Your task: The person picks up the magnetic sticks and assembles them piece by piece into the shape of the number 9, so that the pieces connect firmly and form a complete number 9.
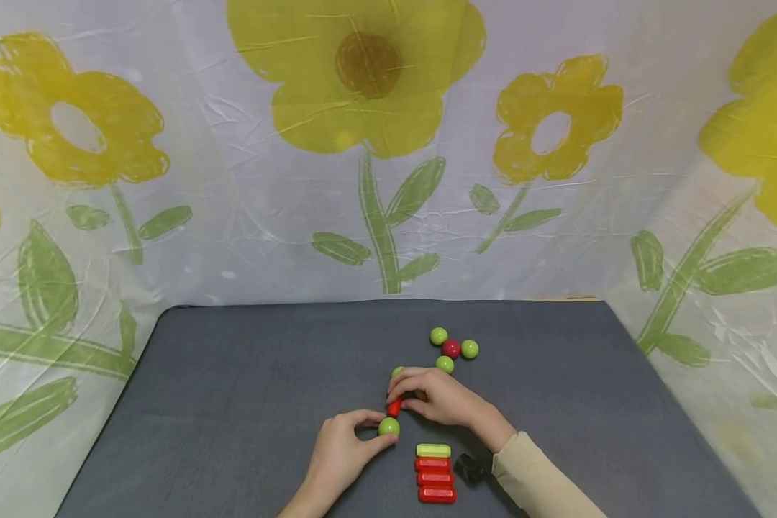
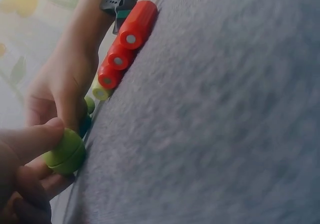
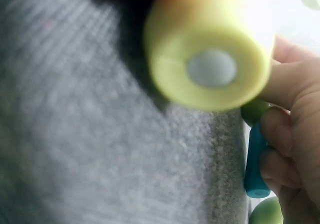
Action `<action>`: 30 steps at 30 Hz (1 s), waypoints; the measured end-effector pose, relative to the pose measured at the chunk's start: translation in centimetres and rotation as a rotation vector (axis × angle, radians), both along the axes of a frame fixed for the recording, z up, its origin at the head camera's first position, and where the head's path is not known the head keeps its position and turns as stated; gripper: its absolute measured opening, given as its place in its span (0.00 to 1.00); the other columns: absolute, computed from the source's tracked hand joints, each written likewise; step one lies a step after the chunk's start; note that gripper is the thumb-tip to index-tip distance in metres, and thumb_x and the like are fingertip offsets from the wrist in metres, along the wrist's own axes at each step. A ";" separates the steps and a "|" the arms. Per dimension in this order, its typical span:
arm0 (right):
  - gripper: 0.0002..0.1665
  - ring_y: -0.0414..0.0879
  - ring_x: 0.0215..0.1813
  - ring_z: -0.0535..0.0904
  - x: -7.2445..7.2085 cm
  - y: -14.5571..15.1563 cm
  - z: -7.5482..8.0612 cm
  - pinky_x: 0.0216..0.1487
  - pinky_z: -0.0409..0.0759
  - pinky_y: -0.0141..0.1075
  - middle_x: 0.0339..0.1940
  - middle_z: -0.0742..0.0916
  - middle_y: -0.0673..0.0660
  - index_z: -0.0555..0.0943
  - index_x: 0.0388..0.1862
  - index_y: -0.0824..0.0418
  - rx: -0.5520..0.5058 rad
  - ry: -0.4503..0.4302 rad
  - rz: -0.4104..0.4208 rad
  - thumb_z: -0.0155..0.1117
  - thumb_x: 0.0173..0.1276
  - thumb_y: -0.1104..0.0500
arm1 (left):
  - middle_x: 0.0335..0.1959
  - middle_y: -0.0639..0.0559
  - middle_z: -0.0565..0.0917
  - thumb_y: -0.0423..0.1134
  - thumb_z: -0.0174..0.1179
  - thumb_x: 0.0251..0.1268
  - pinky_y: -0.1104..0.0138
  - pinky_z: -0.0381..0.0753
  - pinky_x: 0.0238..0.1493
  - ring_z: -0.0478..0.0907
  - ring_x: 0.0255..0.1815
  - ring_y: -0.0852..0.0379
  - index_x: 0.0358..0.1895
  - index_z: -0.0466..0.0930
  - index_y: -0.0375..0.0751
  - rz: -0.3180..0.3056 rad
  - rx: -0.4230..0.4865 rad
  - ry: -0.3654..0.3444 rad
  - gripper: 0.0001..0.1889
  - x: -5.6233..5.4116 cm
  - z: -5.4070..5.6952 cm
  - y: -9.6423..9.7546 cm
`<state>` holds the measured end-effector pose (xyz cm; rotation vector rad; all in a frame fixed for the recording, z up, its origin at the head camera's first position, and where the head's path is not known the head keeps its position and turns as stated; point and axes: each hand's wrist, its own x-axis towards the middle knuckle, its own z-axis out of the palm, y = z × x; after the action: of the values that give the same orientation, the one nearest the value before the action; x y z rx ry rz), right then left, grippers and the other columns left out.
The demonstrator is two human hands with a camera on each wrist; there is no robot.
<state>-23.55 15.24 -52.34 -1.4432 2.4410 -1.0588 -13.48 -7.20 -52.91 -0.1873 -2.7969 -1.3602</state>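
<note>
My left hand [image 1: 343,450] pinches a green ball [image 1: 389,427] between thumb and fingers. This green ball [image 2: 70,154] has a seam around it in the left wrist view. Just beyond it, my right hand [image 1: 443,397] grips a short red rod [image 1: 394,408] by finger and thumb, its near end right at the ball. Another green ball [image 1: 398,371] shows partly behind the right fingers. In the right wrist view a teal rod [image 3: 256,166] lies beside the curled fingers, with green balls [image 3: 267,212] near its ends; the hand hides it in the head view.
Beyond the right hand, a red ball [image 1: 451,349] sits among several green balls [image 1: 470,349]. Nearer, three red rods [image 1: 434,478] and a yellow-green rod [image 1: 433,450] lie in a row, with silvery discs in their ends. A black device [image 1: 470,469] is at the right wrist. The dark cloth [image 1: 233,403] meets a flowered curtain.
</note>
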 end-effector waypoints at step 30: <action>0.14 0.30 0.24 0.68 2.3 4.0 -0.1 0.28 0.75 0.28 0.49 0.88 0.47 0.91 0.49 0.53 -0.037 0.035 -0.424 0.81 0.65 0.61 | 0.36 0.64 0.90 0.54 0.84 0.51 0.54 0.84 0.50 0.86 0.43 0.61 0.42 0.91 0.53 0.008 0.039 -0.067 0.18 0.1 -0.3 0.3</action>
<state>-21.25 19.23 -52.47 -0.9770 2.8420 -1.1607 -13.35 -6.85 -53.19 -0.1323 -2.8187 -1.4447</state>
